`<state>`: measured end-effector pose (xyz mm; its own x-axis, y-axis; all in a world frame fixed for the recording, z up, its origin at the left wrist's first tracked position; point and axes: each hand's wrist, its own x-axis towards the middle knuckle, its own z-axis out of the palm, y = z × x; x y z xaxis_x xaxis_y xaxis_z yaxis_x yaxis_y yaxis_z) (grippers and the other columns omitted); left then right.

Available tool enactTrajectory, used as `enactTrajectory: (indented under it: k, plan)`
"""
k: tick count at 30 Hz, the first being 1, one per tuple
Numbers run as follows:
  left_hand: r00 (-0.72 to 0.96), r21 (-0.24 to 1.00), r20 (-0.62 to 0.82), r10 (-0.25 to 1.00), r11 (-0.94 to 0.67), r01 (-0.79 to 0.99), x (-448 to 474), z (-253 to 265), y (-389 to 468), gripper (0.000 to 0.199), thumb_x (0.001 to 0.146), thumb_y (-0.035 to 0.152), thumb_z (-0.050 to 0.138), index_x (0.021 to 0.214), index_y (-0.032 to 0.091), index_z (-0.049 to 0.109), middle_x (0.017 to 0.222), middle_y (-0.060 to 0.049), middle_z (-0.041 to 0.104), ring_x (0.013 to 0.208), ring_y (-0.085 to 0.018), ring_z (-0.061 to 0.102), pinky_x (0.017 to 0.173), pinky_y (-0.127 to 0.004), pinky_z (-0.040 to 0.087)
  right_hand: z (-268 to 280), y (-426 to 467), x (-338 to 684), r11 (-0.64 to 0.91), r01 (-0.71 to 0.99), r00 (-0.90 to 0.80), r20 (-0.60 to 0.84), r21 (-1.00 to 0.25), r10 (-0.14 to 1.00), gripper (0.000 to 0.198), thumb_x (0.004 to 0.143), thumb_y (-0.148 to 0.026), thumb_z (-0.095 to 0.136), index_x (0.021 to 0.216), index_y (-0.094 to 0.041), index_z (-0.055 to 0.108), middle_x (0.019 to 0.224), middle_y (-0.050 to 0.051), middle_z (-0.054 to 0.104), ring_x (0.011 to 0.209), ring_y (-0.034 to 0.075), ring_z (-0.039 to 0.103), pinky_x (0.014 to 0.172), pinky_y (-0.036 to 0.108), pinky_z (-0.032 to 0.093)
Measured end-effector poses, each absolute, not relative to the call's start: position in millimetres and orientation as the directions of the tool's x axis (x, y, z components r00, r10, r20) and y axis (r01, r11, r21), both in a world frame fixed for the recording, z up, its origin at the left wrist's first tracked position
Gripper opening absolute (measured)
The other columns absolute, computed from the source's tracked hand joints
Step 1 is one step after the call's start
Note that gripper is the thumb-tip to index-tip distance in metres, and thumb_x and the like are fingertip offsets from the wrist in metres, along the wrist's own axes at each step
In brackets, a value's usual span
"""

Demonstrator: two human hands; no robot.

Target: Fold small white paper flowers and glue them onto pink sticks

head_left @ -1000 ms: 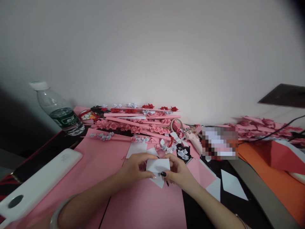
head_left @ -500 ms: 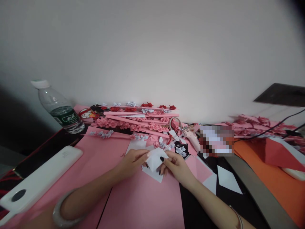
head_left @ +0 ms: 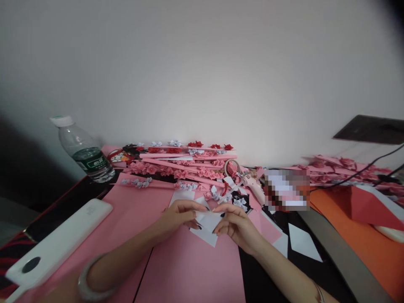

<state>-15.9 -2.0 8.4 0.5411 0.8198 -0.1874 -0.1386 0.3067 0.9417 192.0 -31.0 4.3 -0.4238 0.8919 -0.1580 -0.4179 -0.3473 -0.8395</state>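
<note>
A small white sheet of paper (head_left: 208, 220) is held between both hands above the pink paper (head_left: 192, 273). My left hand (head_left: 178, 216) pinches its left side, thumb in front and fingers at the edge. My right hand (head_left: 235, 223) is closed on the right side, with its index finger along the top edge. The sheet looks folded, its top edge now a nearly straight line. Below it more white paper (head_left: 210, 240) lies flat on the pink paper.
Behind the hands lie pink rolled sticks with paper flowers (head_left: 176, 170), a tape roll (head_left: 232, 167) and a pink glue gun (head_left: 254, 187). At left are a water bottle (head_left: 91, 160) and a long white device (head_left: 59, 240). Orange paper (head_left: 356, 227) and a white sheet (head_left: 304, 242) lie at right.
The white sheet's upper corner has gone down, leaving a folded-looking top edge. My fingers have moved to that edge, index fingertips close together. The view has tilted slightly upward.
</note>
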Motion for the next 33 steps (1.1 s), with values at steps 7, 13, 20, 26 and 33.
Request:
enactTrajectory:
  k: [7, 13, 20, 26, 33]
  plan:
    - [0.613, 0.929, -0.226, 0.757, 0.358, -0.099, -17, 10, -6, 0.021, 0.068, 0.025, 0.066, 0.085, 0.016, 0.071, 0.076, -0.005, 0.069, 0.070, -0.017, 0.064, 0.066, -0.029, 0.052, 4, -34, 192, -0.428, -0.471, -0.490, -0.175, -0.771, 0.854, 0.022, 0.074, -0.012, 0.045, 0.086, -0.010, 0.063, 0.066, 0.012, 0.071, 0.061, 0.017, 0.068, 0.058, 0.024, 0.050]
    - [0.636, 0.911, -0.279, 0.719, 0.408, -0.062, -17, 10, -5, 0.022, 0.069, 0.026, 0.067, 0.088, 0.014, 0.070, 0.075, -0.009, 0.071, 0.070, -0.018, 0.067, 0.063, -0.026, 0.051, 9, -34, 194, -0.429, -0.511, -0.437, -0.204, -0.745, 0.876, 0.023, 0.068, -0.010, 0.042, 0.075, -0.009, 0.065, 0.056, 0.012, 0.069, 0.051, 0.017, 0.066, 0.049, 0.020, 0.047]
    - [0.566, 0.987, -0.033, 0.824, -0.061, 0.147, -13, 12, -9, 0.015, 0.074, 0.022, 0.059, 0.084, 0.015, 0.067, 0.075, -0.004, 0.066, 0.067, -0.014, 0.058, 0.060, -0.023, 0.042, 6, -34, 191, -0.345, -0.488, -0.342, -0.188, -0.802, 0.921, 0.019, 0.070, -0.012, 0.046, 0.078, -0.009, 0.062, 0.049, 0.005, 0.064, 0.039, 0.012, 0.059, 0.039, 0.017, 0.041]
    - [0.454, 0.866, 0.201, 0.868, -0.374, 0.331, -11, 13, -7, 0.025, 0.079, 0.022, 0.051, 0.057, 0.013, 0.060, 0.067, -0.001, 0.047, 0.060, -0.010, 0.044, 0.054, -0.021, 0.034, 1, -38, 178, -0.227, -0.287, -0.296, -0.139, -0.931, 0.945, 0.031, 0.074, -0.016, 0.055, 0.104, -0.018, 0.047, 0.048, -0.007, 0.057, 0.032, 0.006, 0.048, 0.037, 0.015, 0.038]
    - [0.438, 0.989, -0.093, 0.894, 0.031, 0.147, -6, 12, -12, 0.020, 0.079, 0.029, 0.051, 0.073, 0.012, 0.060, 0.066, -0.002, 0.055, 0.061, -0.012, 0.051, 0.055, -0.021, 0.040, 10, -40, 174, -0.137, -0.081, -0.298, -0.107, -0.987, 0.949, 0.025, 0.083, -0.035, 0.051, 0.080, -0.011, 0.058, 0.059, 0.003, 0.063, 0.048, 0.011, 0.057, 0.047, 0.021, 0.045]
